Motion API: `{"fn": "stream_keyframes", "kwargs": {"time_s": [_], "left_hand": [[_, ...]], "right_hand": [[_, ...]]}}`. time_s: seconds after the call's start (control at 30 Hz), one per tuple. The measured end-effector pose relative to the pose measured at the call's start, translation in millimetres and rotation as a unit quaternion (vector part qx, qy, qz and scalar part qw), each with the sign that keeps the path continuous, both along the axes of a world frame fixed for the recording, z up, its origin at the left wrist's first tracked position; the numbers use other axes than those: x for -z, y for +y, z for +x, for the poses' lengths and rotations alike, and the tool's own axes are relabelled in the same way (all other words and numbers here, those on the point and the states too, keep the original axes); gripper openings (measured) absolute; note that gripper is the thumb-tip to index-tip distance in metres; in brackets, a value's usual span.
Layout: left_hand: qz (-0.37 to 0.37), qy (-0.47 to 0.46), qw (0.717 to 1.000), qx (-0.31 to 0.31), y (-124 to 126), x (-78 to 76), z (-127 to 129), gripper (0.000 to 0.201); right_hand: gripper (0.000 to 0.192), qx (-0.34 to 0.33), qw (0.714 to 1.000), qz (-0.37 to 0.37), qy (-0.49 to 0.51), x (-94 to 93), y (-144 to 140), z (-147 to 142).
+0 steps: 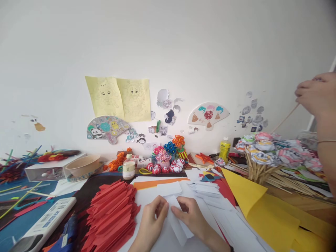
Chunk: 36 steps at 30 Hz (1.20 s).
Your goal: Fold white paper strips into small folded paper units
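Note:
Between my two hands is a folded strip of white paper (176, 224), slanting down toward me with a crease along its length. My left hand (155, 216) pinches its upper left edge with thumb and fingertips. On the other side, my right hand (193, 215) grips the strip near its top, thumb laid over the paper. Beneath both hands lie white sheets (147, 196), and another small white piece (169, 189) rests just beyond my fingertips. A stack of folded red paper strips (112, 213) lies to the left of my left hand.
At the right, a co-worker's hand (315, 92) holds a thin stick above a bunch of paper flowers (265, 148). Yellow sheets (273, 220) lie nearer me. A bottle (128, 168), a power strip (47, 218) and a glue gun (65, 232) are on the left.

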State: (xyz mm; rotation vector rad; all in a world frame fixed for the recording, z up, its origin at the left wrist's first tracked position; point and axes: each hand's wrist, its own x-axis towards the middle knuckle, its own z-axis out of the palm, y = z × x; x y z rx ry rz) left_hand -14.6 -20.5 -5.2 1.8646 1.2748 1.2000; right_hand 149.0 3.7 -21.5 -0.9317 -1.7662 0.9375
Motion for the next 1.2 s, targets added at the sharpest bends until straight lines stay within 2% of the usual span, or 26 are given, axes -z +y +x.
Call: {"fn": "stream_keyframes", "kwargs": {"time_s": [0.2,0.33,0.57,0.9,1.2], "left_hand": [[0.003,0.018,1.000,0.010,-4.6,-0.4,3.9,0.034],[0.026,0.018,0.999,0.010,-6.7,0.3,3.8,0.034],[-0.011,0.010,1.000,0.007,-4.9,0.2,3.1,0.031],[-0.020,0.014,1.000,-0.020,-4.5,3.2,6.1,0.031],[-0.015,-0.008,1.000,-0.013,-2.6,-4.7,1.2,0.020]], "right_hand": [[0.039,0.019,0.999,0.009,0.032,-0.7,1.3,3.4],[0.034,-0.015,0.999,-0.008,0.041,-0.2,0.6,2.9],[0.036,-0.031,0.998,-0.011,0.053,-2.5,-1.7,1.9],[0.033,-0.054,0.995,-0.037,0.073,1.0,-1.3,-0.5],[0.041,-0.028,0.999,-0.018,0.010,-0.7,-1.8,2.3]]}}
